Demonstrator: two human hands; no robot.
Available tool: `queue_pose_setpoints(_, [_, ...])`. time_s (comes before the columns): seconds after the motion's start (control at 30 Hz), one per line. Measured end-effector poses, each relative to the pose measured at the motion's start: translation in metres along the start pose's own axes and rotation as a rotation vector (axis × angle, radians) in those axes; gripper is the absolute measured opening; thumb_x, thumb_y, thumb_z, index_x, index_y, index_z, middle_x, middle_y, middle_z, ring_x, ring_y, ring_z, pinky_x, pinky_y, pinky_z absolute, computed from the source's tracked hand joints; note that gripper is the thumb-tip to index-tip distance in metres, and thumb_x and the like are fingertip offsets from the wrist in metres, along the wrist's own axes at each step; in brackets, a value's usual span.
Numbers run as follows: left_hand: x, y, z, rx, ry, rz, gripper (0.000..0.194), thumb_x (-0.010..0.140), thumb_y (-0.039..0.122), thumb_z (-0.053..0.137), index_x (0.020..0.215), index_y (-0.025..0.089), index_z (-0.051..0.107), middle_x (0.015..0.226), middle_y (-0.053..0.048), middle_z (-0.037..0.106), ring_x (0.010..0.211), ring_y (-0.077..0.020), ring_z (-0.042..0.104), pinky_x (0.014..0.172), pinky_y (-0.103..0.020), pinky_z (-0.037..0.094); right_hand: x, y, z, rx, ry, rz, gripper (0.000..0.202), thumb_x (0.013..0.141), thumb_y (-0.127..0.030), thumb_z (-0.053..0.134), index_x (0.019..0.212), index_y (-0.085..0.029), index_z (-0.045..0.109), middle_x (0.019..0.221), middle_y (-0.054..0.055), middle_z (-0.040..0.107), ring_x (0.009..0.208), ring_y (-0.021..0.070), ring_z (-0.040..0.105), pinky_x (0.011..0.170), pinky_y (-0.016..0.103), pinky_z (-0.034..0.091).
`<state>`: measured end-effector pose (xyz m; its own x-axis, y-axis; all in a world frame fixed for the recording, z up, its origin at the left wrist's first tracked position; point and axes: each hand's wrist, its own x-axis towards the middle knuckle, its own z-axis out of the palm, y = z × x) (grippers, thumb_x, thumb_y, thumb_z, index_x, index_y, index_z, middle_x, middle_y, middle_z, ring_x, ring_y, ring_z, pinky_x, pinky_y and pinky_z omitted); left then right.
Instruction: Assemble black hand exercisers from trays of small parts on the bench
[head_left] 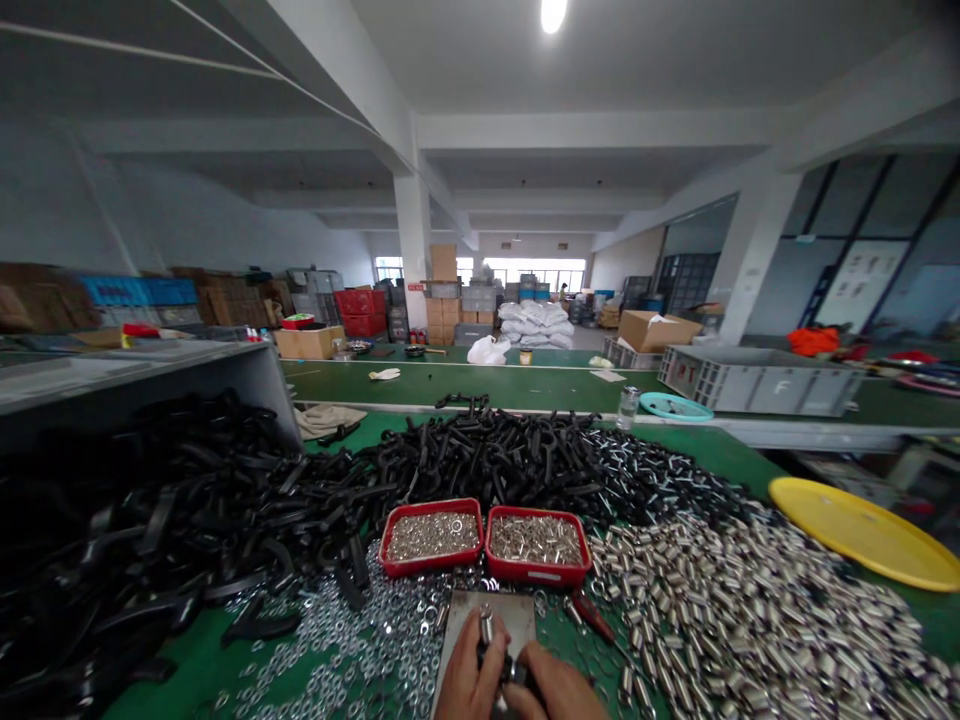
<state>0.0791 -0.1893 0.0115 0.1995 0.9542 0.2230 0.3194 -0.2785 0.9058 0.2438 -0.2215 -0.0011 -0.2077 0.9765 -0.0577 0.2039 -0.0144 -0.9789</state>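
Note:
Near the bottom centre, my left hand (469, 672) is closed round a silver metal cylinder (486, 625) that stands up between its fingers. My right hand (556, 685) is beside it, its fingers closed on a dark part joined below the cylinder; the fingers hide most of that part. Both hands are over a grey metal plate (457, 612). Behind the plate stand two red trays, the left one (391, 566) and the right one (534, 572), holding small metal pieces. A red-handled tool (592, 614) lies right of the plate.
Black curved parts (495, 450) are heaped behind the trays and to the left. Metal washers (337, 640) spread at front left, silver cylinders (712, 600) at right. A yellow lid (862, 530) lies at far right. A glass jar (628, 408) and grey crate (765, 380) stand farther back.

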Motion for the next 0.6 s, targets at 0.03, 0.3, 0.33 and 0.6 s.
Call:
queue_pose_setpoints(0.03, [-0.001, 0.000, 0.000, 0.004, -0.013, 0.011, 0.032, 0.094, 0.048, 0.043, 0.093, 0.023, 0.063, 0.098, -0.010, 0.066, 0.098, -0.0270, 0.062, 0.092, -0.040, 0.050, -0.001, 0.000, 0.003, 0.026, -0.033, 0.022, 0.057, 0.079, -0.077, 0.053, 0.085, -0.022, 0.064, 0.079, 0.005, 0.065, 0.074, 0.0196, 0.059, 0.067, 0.029, 0.046])
queue_pose_setpoints(0.3, [-0.006, 0.008, -0.002, -0.010, -0.028, -0.021, 0.029, 0.095, 0.044, 0.042, 0.098, 0.022, 0.061, 0.103, -0.011, 0.064, 0.103, -0.0259, 0.060, 0.097, -0.041, 0.047, -0.021, -0.016, 0.011, -0.089, 0.093, -0.005, 0.053, 0.083, -0.073, 0.053, 0.087, -0.020, 0.061, 0.079, 0.006, 0.064, 0.068, 0.0178, 0.058, 0.064, 0.027, 0.046])
queue_pose_setpoints(0.33, [-0.007, 0.009, -0.003, -0.006, -0.025, -0.015, 0.029, 0.095, 0.044, 0.042, 0.098, 0.022, 0.061, 0.102, -0.011, 0.064, 0.103, -0.0258, 0.060, 0.097, -0.041, 0.047, -0.022, -0.016, 0.011, -0.015, 0.039, 0.043, 0.056, 0.085, -0.074, 0.048, 0.086, -0.020, 0.060, 0.073, 0.004, 0.061, 0.060, 0.0158, 0.055, 0.060, 0.027, 0.045])
queue_pose_setpoints(0.6, [-0.003, -0.008, 0.008, -0.125, -0.107, -0.113, 0.037, 0.094, 0.050, 0.040, 0.097, 0.020, 0.062, 0.098, -0.012, 0.065, 0.096, -0.0272, 0.063, 0.088, -0.040, 0.052, -0.015, -0.012, 0.006, -0.080, 0.072, -0.119, 0.045, 0.087, -0.055, 0.057, 0.110, -0.017, 0.063, 0.092, 0.010, 0.068, 0.079, 0.0229, 0.065, 0.074, 0.036, 0.053])
